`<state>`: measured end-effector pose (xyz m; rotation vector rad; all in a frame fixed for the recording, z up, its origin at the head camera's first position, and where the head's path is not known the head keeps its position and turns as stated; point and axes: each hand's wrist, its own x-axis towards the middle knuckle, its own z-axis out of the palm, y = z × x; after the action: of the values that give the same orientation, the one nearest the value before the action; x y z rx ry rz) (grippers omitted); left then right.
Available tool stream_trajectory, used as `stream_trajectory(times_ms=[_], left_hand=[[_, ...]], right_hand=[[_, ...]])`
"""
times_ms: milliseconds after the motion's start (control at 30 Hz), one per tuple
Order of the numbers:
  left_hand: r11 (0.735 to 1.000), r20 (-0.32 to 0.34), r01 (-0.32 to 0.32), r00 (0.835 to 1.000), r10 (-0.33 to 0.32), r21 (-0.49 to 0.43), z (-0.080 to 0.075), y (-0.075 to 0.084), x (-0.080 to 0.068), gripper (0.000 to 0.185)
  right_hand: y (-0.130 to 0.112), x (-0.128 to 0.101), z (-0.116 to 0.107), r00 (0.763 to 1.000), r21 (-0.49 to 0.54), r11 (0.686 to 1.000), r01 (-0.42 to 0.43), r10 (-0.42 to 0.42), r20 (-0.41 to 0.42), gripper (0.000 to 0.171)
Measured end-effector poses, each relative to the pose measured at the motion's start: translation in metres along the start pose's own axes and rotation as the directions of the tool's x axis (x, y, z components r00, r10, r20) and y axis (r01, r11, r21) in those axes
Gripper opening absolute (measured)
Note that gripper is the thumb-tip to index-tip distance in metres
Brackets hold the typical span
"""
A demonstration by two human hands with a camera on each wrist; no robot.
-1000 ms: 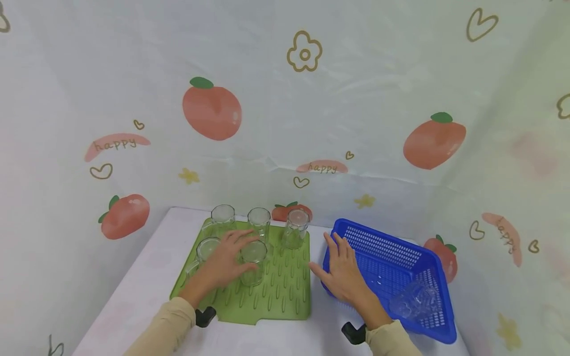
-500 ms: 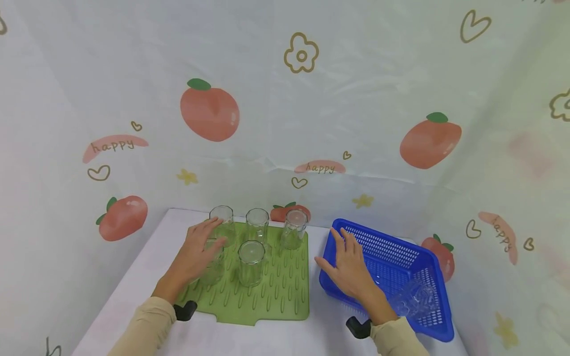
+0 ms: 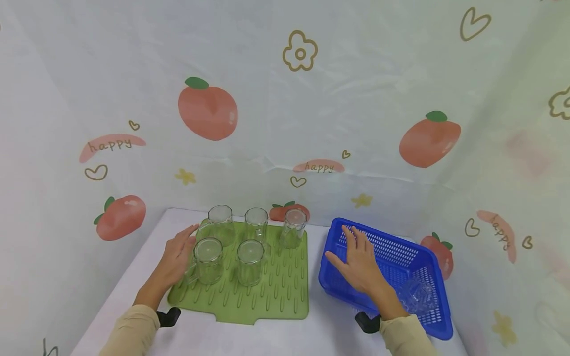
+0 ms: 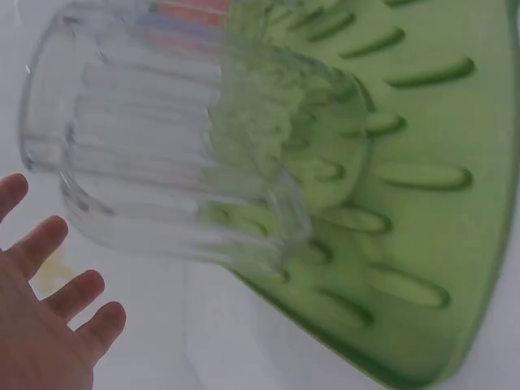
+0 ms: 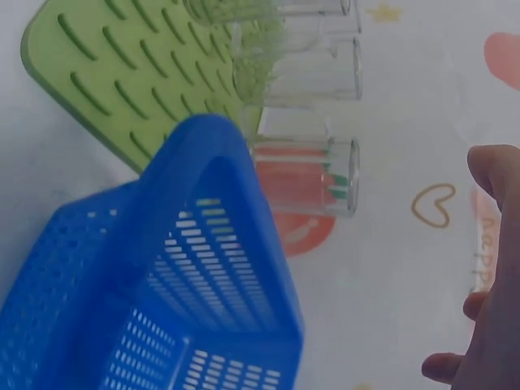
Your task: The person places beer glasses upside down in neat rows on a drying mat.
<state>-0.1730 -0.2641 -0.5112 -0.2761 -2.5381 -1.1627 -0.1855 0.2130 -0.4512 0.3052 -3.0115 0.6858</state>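
1. Now the left hand (image 3: 174, 258) has come off the glasses: a second ago it was curled round the front middle glass (image 3: 250, 262), half a second ago it lay over the front left mug (image 3: 207, 260), and at this moment it sits at 9 o'clock of that mug, fingers straight and slightly spread, gripping nothing.
2. Judging by that, the glasses on the green mat (image 3: 285, 296) look placed and released; all five stand on it, mouth down as far as I can tell.
3. The right hand (image 3: 362, 264) has crept forward along the blue basket (image 3: 427, 257), and lies flat on its rim at 9 o'clock, fingers apart, holding nothing.
4. Inside the basket one clear glass (image 3: 416, 296) lies on its side toward 5 o'clock; otherwise it holds nothing I can see.
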Motion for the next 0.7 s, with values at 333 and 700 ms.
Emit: stream_trajectory(times_ms=[333, 700], left_hand=[[0.992, 0.057, 0.126, 0.99, -0.125, 0.0, 0.0, -0.024, -0.01, 0.054], [0.957, 0.139, 0.262, 0.951, -0.278, 0.121, 0.001, -0.044, -0.019, 0.061]], right_hand=[[0.013, -0.005, -0.01, 0.998, -0.004, 0.998, -0.06, 0.06, 0.018, 0.092], [0.035, -0.013, -0.023, 0.997, -0.015, 0.997, -0.079, 0.079, 0.002, 0.091]])
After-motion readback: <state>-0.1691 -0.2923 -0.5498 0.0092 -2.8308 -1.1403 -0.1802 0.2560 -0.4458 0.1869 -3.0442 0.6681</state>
